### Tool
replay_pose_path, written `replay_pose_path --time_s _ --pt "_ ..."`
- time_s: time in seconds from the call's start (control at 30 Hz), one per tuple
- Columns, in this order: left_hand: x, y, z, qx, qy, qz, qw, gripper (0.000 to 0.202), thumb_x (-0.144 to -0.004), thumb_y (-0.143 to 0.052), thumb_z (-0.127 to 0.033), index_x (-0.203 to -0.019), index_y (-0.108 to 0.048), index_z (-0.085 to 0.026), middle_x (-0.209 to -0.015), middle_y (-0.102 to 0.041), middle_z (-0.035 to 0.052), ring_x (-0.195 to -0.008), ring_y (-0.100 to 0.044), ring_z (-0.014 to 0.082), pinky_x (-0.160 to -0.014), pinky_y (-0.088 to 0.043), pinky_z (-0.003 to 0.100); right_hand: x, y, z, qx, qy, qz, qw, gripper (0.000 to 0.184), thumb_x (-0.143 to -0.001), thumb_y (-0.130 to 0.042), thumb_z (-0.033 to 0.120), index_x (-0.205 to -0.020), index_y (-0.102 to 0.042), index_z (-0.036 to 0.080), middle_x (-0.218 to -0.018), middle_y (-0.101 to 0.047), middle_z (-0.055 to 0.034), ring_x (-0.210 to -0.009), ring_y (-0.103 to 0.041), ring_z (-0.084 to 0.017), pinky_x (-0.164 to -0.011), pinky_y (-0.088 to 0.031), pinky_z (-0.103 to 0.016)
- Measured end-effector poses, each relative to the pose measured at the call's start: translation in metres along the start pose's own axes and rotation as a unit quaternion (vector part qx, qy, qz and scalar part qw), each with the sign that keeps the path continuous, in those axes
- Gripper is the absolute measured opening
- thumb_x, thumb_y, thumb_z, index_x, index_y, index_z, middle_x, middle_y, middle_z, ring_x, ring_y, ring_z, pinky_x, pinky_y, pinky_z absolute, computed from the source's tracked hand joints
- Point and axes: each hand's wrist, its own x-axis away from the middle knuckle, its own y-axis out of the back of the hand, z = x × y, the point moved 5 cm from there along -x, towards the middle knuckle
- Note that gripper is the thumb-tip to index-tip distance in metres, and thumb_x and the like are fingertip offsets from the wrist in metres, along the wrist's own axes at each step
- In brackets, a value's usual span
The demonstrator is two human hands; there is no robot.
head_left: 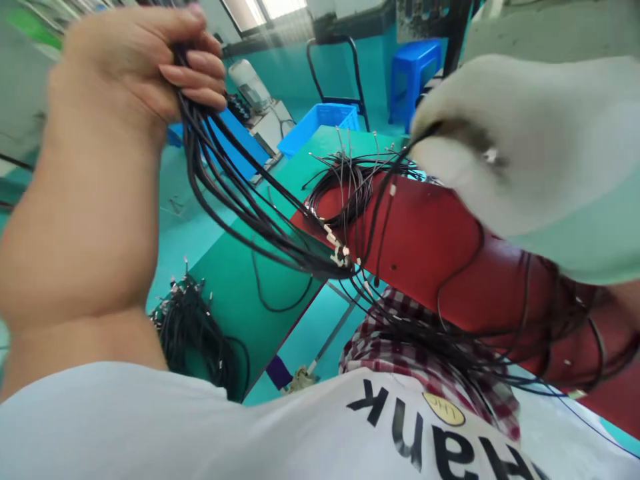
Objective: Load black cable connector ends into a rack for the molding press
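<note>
My bare left hand (140, 60) is raised at the upper left, fingers curled shut round a bundle of thin black wires (235, 193) that hangs down and sweeps right to small white terminal ends (340, 253). My right hand (525, 140), in a white glove, is close to the camera at the upper right and pinches one black wire (423, 137) between its fingertips. More black wires (350, 180) lie in a loose heap on a red surface (440, 240) beneath the hands. Several strands trail over a red-and-white checked cloth (370, 347) near my white shirt.
A green table top (235, 287) runs away to the back, with another pile of black wires (190, 327) at its near left edge. Blue plastic bins (320, 123), a blue stool (415, 67) and a black metal frame (335, 60) stand behind on a teal floor.
</note>
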Motion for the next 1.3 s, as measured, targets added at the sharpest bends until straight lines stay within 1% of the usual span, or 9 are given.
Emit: replay_pose_path --time_s 0.07,0.13,0.37,0.5,0.73,0.87,1.0,1.13,1.3 --pt "-0.005 -0.037 -0.004 0.078 -0.040 0.037 0.995 0.027 -0.103 -0.040 -0.026 -0.098 -0.048 0.000 -0.065 -0.052 -0.0091 -0.045 -0.029 -0.0132 -0.066 -0.015 0.011 -0.013 -0.016 0.020 0.054 0.108 0.016 0.993 0.038 -0.105 -0.034 0.046 -0.119 -0.058 0.019 -0.118 -0.060 -0.0069 -0.116 -0.059 -0.033 -0.094 -0.049 -0.048" --pt "-0.011 -0.064 0.002 0.105 0.019 0.074 0.992 0.038 -0.103 -0.044 -0.039 -0.102 -0.053 -0.002 -0.086 -0.071 0.0078 -0.041 -0.021 -0.0098 -0.053 -0.017 0.009 -0.018 -0.040 0.040 0.062 0.212 0.018 0.975 0.030 -0.103 -0.042 0.039 -0.113 -0.058 0.017 -0.124 -0.057 -0.0101 -0.114 -0.058 -0.032 -0.091 -0.051 -0.047" --pt "-0.011 -0.100 0.027 0.156 0.096 0.100 0.978 0.040 -0.095 -0.055 -0.050 -0.100 -0.059 -0.011 -0.091 -0.074 0.0195 -0.037 -0.023 -0.0005 -0.041 -0.022 0.020 0.002 -0.097 0.083 0.036 0.388 -0.044 0.920 0.018 -0.098 -0.050 0.021 -0.108 -0.065 0.016 -0.144 -0.052 -0.0092 -0.129 -0.050 -0.026 -0.092 -0.049 -0.042" --pt "-0.004 -0.101 0.053 0.144 0.121 0.096 0.977 0.031 -0.095 -0.056 -0.041 -0.097 -0.057 -0.011 -0.089 -0.073 0.0223 -0.037 -0.027 0.0001 -0.042 -0.025 0.020 0.019 -0.101 0.092 0.035 0.390 -0.088 0.916 0.030 -0.100 -0.043 0.015 -0.114 -0.069 0.011 -0.147 -0.050 -0.0104 -0.137 -0.044 -0.024 -0.107 -0.042 -0.041" --pt "0.007 -0.093 0.089 0.128 0.193 0.140 0.963 0.035 -0.086 -0.068 -0.045 -0.090 -0.063 -0.011 -0.086 -0.073 0.0193 -0.038 -0.026 -0.0005 -0.039 -0.023 0.019 0.038 -0.098 0.101 0.012 0.284 -0.116 0.952 0.030 -0.098 -0.046 0.012 -0.116 -0.070 0.011 -0.133 -0.063 -0.0079 -0.121 -0.056 -0.020 -0.089 -0.051 -0.036" --pt "0.017 -0.114 0.098 0.100 0.223 0.231 0.942 0.042 -0.079 -0.075 -0.051 -0.089 -0.066 -0.011 -0.076 -0.071 0.0128 -0.036 -0.022 -0.0004 -0.036 -0.022 0.019 0.049 -0.111 0.123 -0.003 0.347 -0.108 0.932 0.032 -0.098 -0.044 0.015 -0.113 -0.071 0.009 -0.131 -0.063 -0.0091 -0.120 -0.055 -0.021 -0.087 -0.053 -0.035" --pt "0.033 -0.129 0.092 0.086 0.158 0.240 0.954 0.025 -0.079 -0.077 -0.035 -0.082 -0.065 -0.014 -0.055 -0.054 -0.0011 -0.035 -0.026 0.0017 -0.038 -0.031 0.021 0.055 -0.121 0.140 -0.005 0.404 -0.061 0.913 0.034 -0.099 -0.042 0.020 -0.114 -0.072 0.014 -0.134 -0.061 -0.0081 -0.128 -0.050 -0.022 -0.092 -0.051 -0.033" --pt "0.067 -0.084 0.067 0.086 0.091 0.196 0.973 0.033 -0.091 -0.063 -0.035 -0.069 -0.047 -0.018 -0.050 -0.043 -0.0055 -0.035 -0.022 0.0008 -0.039 -0.022 0.020 0.057 -0.104 0.140 -0.060 0.425 -0.049 0.902 0.035 -0.099 -0.041 0.021 -0.124 -0.065 0.022 -0.139 -0.057 -0.0071 -0.127 -0.052 -0.025 -0.096 -0.049 -0.040" --pt "0.127 0.076 0.065 0.012 0.125 0.004 0.992 0.033 -0.105 -0.040 -0.029 -0.075 -0.040 -0.016 -0.052 -0.034 -0.0106 -0.038 -0.014 -0.0061 -0.052 -0.018 0.013 0.059 -0.111 0.096 -0.093 0.380 -0.001 0.920 0.059 -0.092 -0.046 0.018 -0.150 -0.043 0.019 -0.157 -0.037 -0.0089 -0.136 -0.045 -0.032 -0.108 -0.040 -0.053"
